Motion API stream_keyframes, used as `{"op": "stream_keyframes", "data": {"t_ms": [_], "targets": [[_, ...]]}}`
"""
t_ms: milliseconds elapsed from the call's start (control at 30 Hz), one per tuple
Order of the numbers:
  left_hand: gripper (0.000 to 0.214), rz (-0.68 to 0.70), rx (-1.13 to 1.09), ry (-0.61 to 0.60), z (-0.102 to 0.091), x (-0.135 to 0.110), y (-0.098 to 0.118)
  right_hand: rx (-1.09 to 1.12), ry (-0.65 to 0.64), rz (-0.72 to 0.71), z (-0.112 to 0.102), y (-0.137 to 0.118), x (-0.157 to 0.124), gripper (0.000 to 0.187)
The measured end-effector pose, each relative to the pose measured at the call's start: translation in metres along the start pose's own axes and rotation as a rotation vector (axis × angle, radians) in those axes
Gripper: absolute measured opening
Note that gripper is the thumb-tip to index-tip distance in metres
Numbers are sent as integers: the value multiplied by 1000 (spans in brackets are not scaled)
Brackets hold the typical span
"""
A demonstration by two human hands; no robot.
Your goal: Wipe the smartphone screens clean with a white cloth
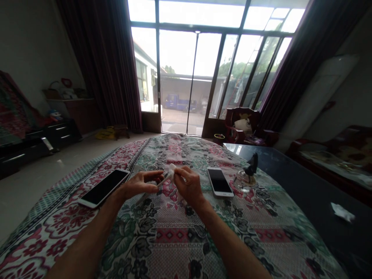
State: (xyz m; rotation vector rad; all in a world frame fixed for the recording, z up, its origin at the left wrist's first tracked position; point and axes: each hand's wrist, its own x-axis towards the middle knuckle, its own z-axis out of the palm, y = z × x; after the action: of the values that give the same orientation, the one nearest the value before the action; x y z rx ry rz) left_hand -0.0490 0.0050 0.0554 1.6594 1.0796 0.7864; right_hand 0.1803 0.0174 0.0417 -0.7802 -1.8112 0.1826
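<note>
White tissue-like wad [171, 169] is sitting btwn your hands over the tablecloth [171, 252]; your R hand [187, 184] is pinching it, L hand [140, 184] is curving part-open by a slim pale strip [165, 179], hold unclear; you're best steadying L, pinching lightly

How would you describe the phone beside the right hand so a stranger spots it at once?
Start at the flowered cloth and find the right hand. The phone lies between that hand and the clear, black-topped bottle. It looks smaller than the other phone, left of the left hand.
</note>
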Motion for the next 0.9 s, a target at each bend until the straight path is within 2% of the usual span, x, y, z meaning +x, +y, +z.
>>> {"op": "stream_keyframes", "data": {"t_ms": [200,333,433,567,700,900], "targets": [[70,-1,11,18,1,0,2,6,-38,-6,-2,-1,1,18],[67,21,18,38,-2,0,-2,89,-43,4,-4,-7,4,19],[67,37,-5,33,-5,0,-4,136,3,79,-4,-2,5,17],[67,32,-18,16,-8,-1,-4,72,81,184,-2,10,5,16],[67,34,-27,-3,-6,0,-3,48,69,142,-1,11,4,17],[69,14,-21,9,-2,1,-3,96,0,65,0,-3,4,19]]}}
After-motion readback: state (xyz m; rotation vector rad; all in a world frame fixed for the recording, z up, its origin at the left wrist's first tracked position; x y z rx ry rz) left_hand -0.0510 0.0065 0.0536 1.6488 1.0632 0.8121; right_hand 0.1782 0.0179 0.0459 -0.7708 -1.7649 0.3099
